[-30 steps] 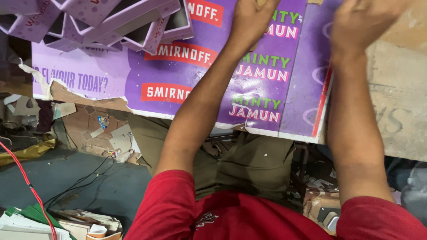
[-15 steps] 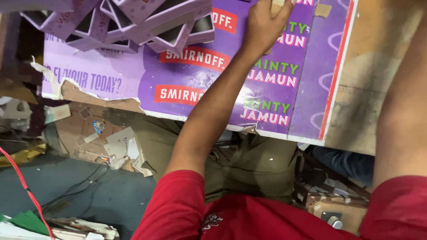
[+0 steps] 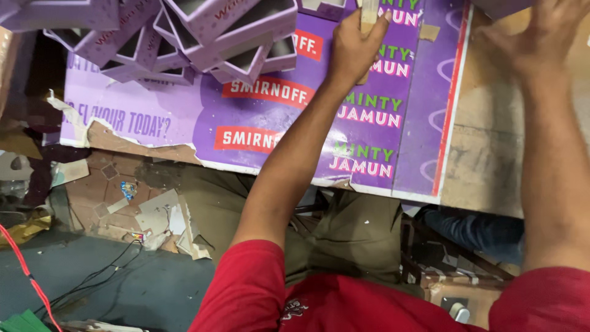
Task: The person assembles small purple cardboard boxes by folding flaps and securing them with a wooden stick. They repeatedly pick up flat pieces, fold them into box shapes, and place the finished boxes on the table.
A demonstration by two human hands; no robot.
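My left hand (image 3: 353, 49) is closed around a short pale flat strip (image 3: 369, 11) at the top of the view. It rests over a large purple printed board (image 3: 270, 132) that covers the worktop. A heap of open purple cardboard boxes (image 3: 209, 34) lies just left of this hand. My right hand (image 3: 541, 37) is at the top right over the bare brown worktop (image 3: 491, 141). Its thumb is spread, and its fingertips reach the frame's top edge beside a purple piece (image 3: 501, 6). I see nothing in it.
The board's near-left edge is torn (image 3: 123, 138). Below the worktop are my olive trousers (image 3: 344, 227), paper scraps (image 3: 153, 215) on the floor, black cables (image 3: 92, 283) and a red cable (image 3: 24, 270). A small brown box (image 3: 458, 295) sits by my right side.
My left hand has shifted a little right and now grips the pale strip. My right hand, out of sight half a second ago, is back at the top right. The view has drifted.
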